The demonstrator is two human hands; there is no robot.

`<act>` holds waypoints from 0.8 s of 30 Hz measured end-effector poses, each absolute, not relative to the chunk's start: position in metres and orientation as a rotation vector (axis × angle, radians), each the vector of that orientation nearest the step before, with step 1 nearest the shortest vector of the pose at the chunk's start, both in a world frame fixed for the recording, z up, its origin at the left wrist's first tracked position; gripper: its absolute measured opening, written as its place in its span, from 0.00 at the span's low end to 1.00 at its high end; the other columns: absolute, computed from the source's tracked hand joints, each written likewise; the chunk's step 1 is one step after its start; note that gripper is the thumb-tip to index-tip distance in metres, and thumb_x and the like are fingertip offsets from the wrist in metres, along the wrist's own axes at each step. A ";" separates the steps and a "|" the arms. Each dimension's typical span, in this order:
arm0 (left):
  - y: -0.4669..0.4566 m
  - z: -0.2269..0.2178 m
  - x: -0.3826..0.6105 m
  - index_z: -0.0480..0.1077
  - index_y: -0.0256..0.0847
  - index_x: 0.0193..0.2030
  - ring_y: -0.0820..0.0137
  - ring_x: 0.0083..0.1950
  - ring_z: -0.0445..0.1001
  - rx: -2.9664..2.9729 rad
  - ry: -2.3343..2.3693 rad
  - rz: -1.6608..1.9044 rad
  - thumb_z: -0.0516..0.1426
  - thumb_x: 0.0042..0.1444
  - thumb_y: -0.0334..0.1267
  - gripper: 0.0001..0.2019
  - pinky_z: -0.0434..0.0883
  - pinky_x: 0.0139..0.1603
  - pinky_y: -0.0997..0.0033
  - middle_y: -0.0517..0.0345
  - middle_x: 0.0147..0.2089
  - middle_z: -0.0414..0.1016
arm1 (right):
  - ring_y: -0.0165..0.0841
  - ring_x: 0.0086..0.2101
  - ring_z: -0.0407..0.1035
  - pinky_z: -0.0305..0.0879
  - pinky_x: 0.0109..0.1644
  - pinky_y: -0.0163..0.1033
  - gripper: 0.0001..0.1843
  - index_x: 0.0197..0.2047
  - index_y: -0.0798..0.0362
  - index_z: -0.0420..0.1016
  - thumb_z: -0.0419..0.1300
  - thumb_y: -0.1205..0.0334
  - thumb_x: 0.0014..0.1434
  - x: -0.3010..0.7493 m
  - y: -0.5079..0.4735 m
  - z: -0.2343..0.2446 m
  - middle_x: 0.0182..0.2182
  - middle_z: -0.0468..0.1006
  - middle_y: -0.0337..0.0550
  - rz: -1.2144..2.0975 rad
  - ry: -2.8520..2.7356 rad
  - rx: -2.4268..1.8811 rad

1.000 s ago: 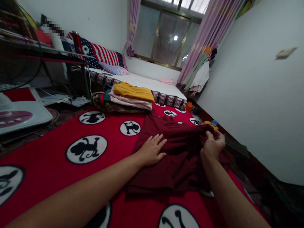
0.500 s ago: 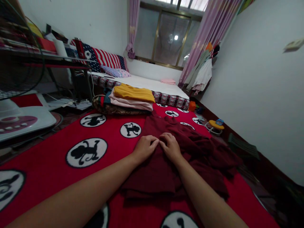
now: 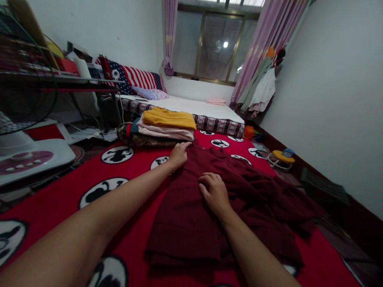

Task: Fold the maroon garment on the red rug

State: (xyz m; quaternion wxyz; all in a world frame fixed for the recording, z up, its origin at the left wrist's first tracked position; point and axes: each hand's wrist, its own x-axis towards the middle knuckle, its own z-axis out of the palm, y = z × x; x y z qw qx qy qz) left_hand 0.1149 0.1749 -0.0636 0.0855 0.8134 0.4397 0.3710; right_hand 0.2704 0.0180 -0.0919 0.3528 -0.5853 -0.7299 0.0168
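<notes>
A dark maroon garment lies spread and partly bunched on a red blanket with black-and-white round cartoon prints. My left hand reaches to the garment's far left corner and its fingers curl on the cloth edge there. My right hand rests palm-down on the middle of the garment, fingers bent and pressing the fabric. The right side of the garment is crumpled in folds.
A stack of folded clothes, yellow on top of pink, sits just beyond the garment. Behind it is a low bed under a window. A fan base and shelf stand left; a small stool and hanging clothes right.
My left hand moved from beside my right hand out to the garment's far corner. My right hand earlier came in from the garment's right side and stays on its middle.
</notes>
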 end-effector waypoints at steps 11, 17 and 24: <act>0.193 -0.053 0.118 0.69 0.47 0.58 0.58 0.53 0.74 2.704 1.371 0.576 0.61 0.48 0.37 0.27 0.69 0.51 0.66 0.52 0.52 0.76 | 0.42 0.49 0.65 0.62 0.54 0.50 0.07 0.39 0.48 0.77 0.58 0.66 0.58 0.271 0.017 -0.091 0.46 0.76 0.46 0.109 -1.866 -1.514; 0.171 -0.058 0.096 0.75 0.46 0.44 0.63 0.53 0.71 3.049 1.124 0.605 0.52 0.55 0.29 0.15 0.68 0.52 0.69 0.54 0.51 0.73 | 0.42 0.49 0.65 0.62 0.54 0.49 0.07 0.39 0.50 0.77 0.58 0.67 0.58 0.270 0.017 -0.091 0.46 0.76 0.47 0.107 -1.863 -1.545; 0.170 -0.039 0.087 0.70 0.45 0.50 0.64 0.50 0.74 3.115 0.852 0.287 0.55 0.56 0.34 0.14 0.68 0.49 0.71 0.56 0.49 0.76 | 0.41 0.49 0.65 0.62 0.55 0.48 0.08 0.39 0.50 0.77 0.58 0.67 0.58 0.269 0.017 -0.089 0.46 0.76 0.46 0.115 -1.861 -1.563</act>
